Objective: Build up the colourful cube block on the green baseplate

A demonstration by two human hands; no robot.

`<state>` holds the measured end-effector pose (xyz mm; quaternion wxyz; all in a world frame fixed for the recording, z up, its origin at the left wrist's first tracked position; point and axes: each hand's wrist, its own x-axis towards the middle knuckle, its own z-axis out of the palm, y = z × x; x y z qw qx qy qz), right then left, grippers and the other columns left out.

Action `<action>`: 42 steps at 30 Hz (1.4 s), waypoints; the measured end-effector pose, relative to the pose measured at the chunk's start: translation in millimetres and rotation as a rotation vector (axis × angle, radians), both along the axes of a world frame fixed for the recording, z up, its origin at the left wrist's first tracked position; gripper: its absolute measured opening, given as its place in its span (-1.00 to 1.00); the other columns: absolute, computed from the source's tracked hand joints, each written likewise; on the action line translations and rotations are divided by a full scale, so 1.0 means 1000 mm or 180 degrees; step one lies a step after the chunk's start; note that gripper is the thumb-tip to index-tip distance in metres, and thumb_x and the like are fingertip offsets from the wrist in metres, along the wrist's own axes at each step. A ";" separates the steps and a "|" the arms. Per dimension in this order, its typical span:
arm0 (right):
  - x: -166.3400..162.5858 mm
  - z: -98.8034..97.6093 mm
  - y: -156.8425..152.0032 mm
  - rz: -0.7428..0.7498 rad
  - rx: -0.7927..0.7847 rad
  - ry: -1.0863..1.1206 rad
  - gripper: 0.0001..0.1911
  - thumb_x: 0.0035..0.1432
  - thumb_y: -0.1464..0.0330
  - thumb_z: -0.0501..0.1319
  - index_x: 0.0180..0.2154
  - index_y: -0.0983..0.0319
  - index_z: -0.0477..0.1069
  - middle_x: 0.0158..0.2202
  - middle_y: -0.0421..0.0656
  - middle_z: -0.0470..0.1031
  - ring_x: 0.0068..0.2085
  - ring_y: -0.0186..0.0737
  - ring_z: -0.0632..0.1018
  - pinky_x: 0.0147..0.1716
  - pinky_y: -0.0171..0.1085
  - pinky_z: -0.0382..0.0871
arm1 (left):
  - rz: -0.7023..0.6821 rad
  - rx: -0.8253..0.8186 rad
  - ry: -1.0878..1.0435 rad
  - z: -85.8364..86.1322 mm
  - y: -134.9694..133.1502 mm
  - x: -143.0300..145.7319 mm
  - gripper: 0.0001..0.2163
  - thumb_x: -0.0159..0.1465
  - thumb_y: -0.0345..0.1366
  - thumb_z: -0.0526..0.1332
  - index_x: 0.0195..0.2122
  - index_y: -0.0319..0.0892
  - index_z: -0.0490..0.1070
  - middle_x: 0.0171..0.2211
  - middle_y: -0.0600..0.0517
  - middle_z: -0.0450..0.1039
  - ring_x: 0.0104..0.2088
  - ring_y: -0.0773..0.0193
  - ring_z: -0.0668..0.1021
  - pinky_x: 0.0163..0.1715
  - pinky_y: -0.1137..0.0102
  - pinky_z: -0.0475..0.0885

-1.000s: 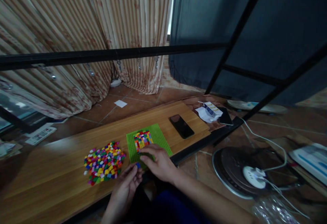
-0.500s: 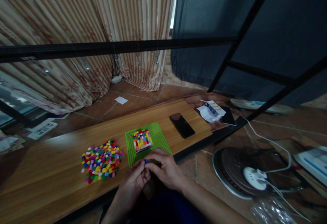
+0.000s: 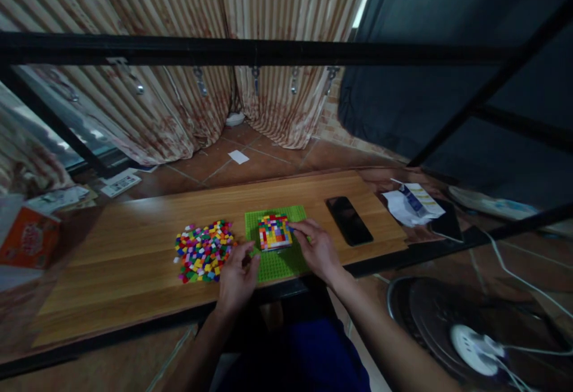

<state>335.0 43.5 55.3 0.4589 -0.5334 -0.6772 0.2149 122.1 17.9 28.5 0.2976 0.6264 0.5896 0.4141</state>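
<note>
A green studded baseplate (image 3: 273,265) lies on the wooden table, bearing a block-shaped build of many-coloured toy bricks (image 3: 274,232). At the build's right edge, my right hand (image 3: 319,247) pinches a small blue brick (image 3: 290,228) between thumb and fingertips. My left hand (image 3: 239,274) hovers over the plate's left edge, fingers curved and apart, with nothing visible in them. Just left of it spreads a loose pile of small coloured bricks (image 3: 203,252).
A black phone (image 3: 349,220) lies on the wooden table (image 3: 147,249), right of the plate. Beyond the table's right end are crumpled white paper (image 3: 412,207) and a dark flat object (image 3: 447,223). A black metal bar (image 3: 268,52) crosses in front of the curtains. A white power strip (image 3: 474,347) sits lower right.
My hands have parted. The right hand has carried the blue brick from near the plate's front edge to the build's right side; the left has moved toward the pile. The view has swung left.
</note>
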 end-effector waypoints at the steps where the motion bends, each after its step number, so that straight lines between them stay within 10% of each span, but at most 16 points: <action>1: -0.002 -0.001 0.005 0.0017 0.0008 -0.0108 -0.73 0.29 0.38 0.11 -0.15 0.14 0.59 -0.23 -0.11 0.56 -0.17 -0.19 0.55 -0.14 -0.21 0.43 | -0.0028 0.0069 0.0156 -0.004 0.001 0.001 -0.71 0.23 -0.20 0.20 -0.05 -0.13 0.48 -0.19 -0.08 0.51 -0.22 0.17 0.55 -0.16 0.29 0.46; 42: -0.020 -0.024 0.022 0.0003 0.0381 -0.1578 -0.79 0.26 0.41 0.18 -0.12 0.17 0.55 -0.22 -0.09 0.50 -0.18 -0.14 0.44 -0.13 -0.20 0.36 | -0.0237 0.1036 0.1353 -0.033 0.011 -0.003 -0.78 0.28 -0.23 0.14 -0.08 -0.09 0.44 -0.26 -0.02 0.53 -0.37 0.20 0.54 -0.29 0.34 0.41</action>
